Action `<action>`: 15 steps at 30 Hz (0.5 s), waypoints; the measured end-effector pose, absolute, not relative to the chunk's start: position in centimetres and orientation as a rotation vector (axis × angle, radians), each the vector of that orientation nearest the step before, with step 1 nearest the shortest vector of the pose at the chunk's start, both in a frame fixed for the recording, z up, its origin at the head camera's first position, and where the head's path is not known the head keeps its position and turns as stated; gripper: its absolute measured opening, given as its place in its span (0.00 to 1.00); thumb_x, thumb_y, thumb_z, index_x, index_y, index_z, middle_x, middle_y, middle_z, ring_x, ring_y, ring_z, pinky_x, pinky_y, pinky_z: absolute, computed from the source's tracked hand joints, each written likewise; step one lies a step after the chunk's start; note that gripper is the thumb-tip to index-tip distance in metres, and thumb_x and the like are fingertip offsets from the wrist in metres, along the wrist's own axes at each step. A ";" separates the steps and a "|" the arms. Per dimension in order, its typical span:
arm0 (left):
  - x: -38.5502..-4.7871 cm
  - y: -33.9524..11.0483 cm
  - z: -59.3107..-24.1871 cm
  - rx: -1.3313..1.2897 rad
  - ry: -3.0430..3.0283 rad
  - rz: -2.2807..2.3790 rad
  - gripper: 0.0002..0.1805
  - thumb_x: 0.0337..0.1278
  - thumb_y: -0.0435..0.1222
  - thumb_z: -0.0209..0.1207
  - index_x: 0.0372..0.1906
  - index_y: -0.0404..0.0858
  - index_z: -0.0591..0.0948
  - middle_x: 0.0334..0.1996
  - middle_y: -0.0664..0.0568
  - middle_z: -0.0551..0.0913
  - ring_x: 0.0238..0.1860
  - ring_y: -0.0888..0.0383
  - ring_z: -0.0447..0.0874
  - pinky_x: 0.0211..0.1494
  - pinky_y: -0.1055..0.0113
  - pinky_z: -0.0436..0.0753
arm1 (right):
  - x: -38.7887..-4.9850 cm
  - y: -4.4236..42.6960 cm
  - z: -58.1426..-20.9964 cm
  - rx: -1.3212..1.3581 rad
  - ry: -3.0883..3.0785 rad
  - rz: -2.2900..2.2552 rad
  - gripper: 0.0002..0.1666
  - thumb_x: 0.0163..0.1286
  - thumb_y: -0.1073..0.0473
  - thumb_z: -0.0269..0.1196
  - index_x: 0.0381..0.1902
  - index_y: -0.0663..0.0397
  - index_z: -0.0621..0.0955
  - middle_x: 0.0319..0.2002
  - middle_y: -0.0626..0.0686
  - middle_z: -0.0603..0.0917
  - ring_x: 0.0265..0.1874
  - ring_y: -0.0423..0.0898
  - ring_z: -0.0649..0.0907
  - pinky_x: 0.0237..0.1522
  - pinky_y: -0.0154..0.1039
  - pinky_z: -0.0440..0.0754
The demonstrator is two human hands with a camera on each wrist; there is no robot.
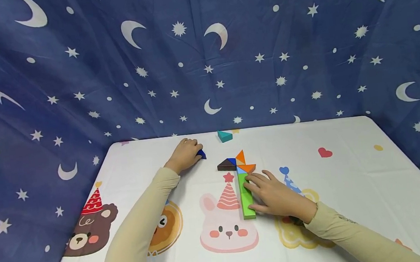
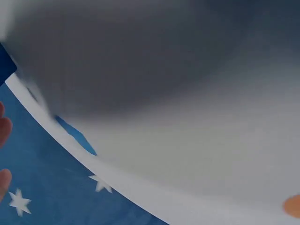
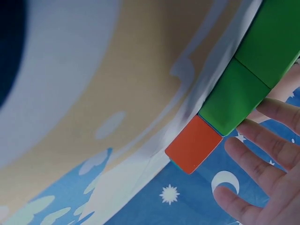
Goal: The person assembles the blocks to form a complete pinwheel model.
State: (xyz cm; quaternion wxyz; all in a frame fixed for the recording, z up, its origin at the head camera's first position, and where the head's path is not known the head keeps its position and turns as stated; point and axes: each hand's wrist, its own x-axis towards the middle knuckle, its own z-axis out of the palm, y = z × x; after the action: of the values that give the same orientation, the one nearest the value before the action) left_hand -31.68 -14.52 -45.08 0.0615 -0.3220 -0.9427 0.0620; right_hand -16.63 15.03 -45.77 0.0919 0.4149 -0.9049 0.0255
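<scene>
Near the back of the table my left hand pinches a dark blue block, partly covered by the fingers. The same blue block shows at the left edge of the left wrist view. My right hand rests fingertips and thumb along the right side of two green blocks laid end to end. Above the green blocks, a pinwheel of triangular pieces lies together: a light blue one, an orange one, another orange one, a blue one and a dark brown one.
A teal triangular block lies alone near the table's back edge. The white tablecloth carries printed animals, hearts and lettering. A dark blue curtain with moons and stars hangs behind the table and at its sides.
</scene>
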 end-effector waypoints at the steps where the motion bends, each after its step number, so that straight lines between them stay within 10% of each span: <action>1: -31.3 -14.4 -45.1 -1.001 -2.839 0.184 0.15 0.58 0.43 0.60 0.47 0.40 0.80 0.43 0.47 0.82 0.50 0.50 0.80 0.65 0.51 0.70 | -16.6 15.0 -45.8 1.233 -2.687 0.075 0.37 0.62 0.37 0.58 0.59 0.56 0.74 0.59 0.58 0.75 0.61 0.56 0.73 0.61 0.61 0.66; 15: -25.3 -13.3 -44.8 -1.168 -2.716 0.146 0.13 0.53 0.45 0.64 0.38 0.41 0.81 0.34 0.52 0.79 0.41 0.54 0.79 0.64 0.53 0.71 | -16.6 15.0 -45.9 1.229 -2.702 0.074 0.36 0.62 0.36 0.57 0.60 0.55 0.73 0.60 0.58 0.74 0.61 0.56 0.73 0.62 0.61 0.66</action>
State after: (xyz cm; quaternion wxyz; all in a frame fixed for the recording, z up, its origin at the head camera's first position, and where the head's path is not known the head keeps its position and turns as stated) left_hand -25.25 -13.29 -44.80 0.0907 -0.3929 -0.9138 0.0490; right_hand -16.65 15.00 -45.87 0.0861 0.4125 -0.9066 0.0247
